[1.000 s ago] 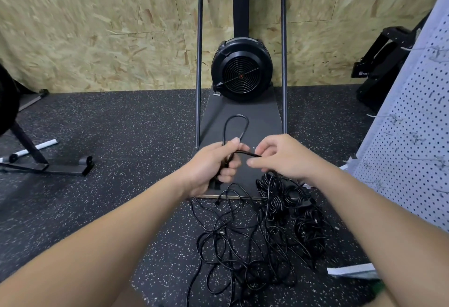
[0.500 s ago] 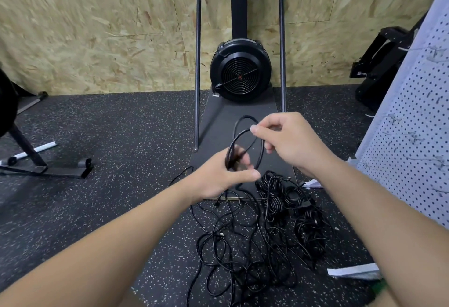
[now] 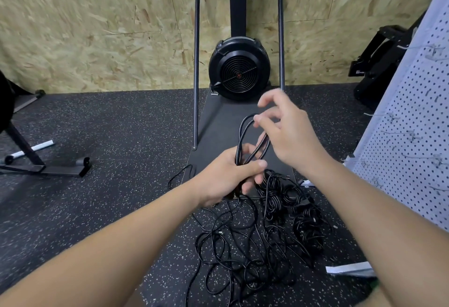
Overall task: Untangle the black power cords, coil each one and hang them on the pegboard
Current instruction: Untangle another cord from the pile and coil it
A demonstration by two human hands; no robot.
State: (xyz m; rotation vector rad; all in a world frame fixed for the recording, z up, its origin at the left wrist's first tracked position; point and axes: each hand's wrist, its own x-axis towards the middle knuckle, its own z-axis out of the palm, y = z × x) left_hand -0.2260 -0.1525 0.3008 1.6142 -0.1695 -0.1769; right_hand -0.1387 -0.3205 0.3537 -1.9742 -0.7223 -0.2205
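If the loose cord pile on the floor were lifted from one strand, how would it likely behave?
The loose cord pile is thin and limp, so it would probably sag. Its strands cross repeatedly, so neighbours would likely drag along rather than pull free.

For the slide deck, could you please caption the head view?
Left hand grips a small cord coil while the right hand hovers beside it, above tangled black power cords near the pegboard.

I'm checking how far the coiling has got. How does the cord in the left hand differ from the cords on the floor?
The cord in the left hand stands up in a few neat loops; the cords on the floor sprawl in a loose tangle. The left hand grips the first; nothing holds the second. The right hand hovers by the loops, fingers loosely spread. Both are thin and black.
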